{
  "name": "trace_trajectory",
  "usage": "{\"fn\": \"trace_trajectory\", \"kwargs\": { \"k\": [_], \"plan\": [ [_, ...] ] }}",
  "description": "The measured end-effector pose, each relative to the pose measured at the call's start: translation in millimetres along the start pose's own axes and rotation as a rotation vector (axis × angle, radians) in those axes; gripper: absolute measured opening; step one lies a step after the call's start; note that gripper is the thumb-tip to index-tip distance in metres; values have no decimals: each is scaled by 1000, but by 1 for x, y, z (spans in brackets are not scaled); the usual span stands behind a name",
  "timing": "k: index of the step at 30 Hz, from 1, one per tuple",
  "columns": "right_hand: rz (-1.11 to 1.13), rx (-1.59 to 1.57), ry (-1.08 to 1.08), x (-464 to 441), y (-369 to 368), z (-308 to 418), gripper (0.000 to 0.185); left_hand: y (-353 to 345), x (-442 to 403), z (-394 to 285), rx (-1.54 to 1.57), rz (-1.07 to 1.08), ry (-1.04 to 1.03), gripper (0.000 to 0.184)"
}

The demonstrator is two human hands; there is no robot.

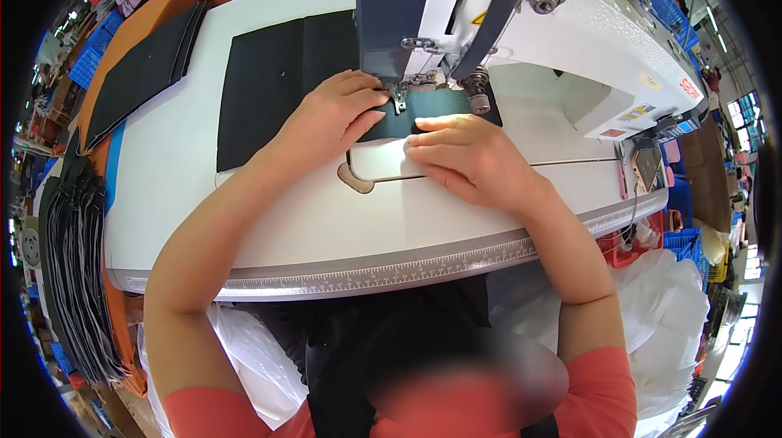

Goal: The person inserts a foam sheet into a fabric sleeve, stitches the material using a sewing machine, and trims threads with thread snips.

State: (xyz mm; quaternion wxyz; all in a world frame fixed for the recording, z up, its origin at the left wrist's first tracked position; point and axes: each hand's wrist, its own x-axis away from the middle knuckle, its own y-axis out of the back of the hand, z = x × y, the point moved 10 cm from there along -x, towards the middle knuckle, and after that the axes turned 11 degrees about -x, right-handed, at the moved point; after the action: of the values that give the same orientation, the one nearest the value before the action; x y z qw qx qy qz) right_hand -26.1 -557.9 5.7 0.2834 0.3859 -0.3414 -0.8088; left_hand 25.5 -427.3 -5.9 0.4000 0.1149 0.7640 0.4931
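Note:
A black fabric panel point(261, 96) lies on the white sewing machine bed, and its right part runs under the head of the sewing machine point(436, 18). A smaller dark green fabric piece point(440, 101) lies over it at the presser foot point(399, 101). My left hand point(338, 112) rests on the black panel just left of the foot, palm down, fingers extended. At the front edge of the green piece, right of the foot, my right hand point(472, 153) lies with its fingers stretched out and touching the cloth. The needle tip is too small to make out.
A ruler strip point(383, 273) runs along the table's front edge. Black panels point(147, 71) lie on an orange surface at left, with a thick stack of dark pieces point(77, 275) nearer. A phone point(648, 167) sits at the right end. White plastic bags point(664, 316) lie below.

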Motion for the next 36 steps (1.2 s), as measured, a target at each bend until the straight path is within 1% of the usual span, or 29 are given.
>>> {"fn": "trace_trajectory", "kwargs": {
  "k": [2, 6, 11, 17, 21, 27, 31, 36],
  "plan": [
    [-29, -23, -14, 2, 1, -3, 26, 1, 0, 0, 2, -14, -7, 18],
    [-134, 174, -93, 4, 7, -15, 20, 1, -2, 1, -10, 5, 34, 17],
    [-142, 220, -8, -3, 4, -10, 16, 0, -2, 4, -2, 14, 30, 17],
    [-106, 246, -21, -5, 2, -11, 15, -2, -7, 11, -14, 44, 16, 19],
    [-104, 184, -47, -4, 2, -13, 17, -6, -11, 24, -1, 92, 57, 20],
    [-102, 176, -57, -3, 2, -11, 19, -6, -22, 36, 25, 89, 56, 22],
    [-95, 164, -63, -3, 0, -13, 18, -8, -23, 43, 37, 133, 129, 25],
    [-138, 180, -26, -1, 2, -11, 17, -7, -22, 43, 1, 88, 132, 26]
  ]
}}
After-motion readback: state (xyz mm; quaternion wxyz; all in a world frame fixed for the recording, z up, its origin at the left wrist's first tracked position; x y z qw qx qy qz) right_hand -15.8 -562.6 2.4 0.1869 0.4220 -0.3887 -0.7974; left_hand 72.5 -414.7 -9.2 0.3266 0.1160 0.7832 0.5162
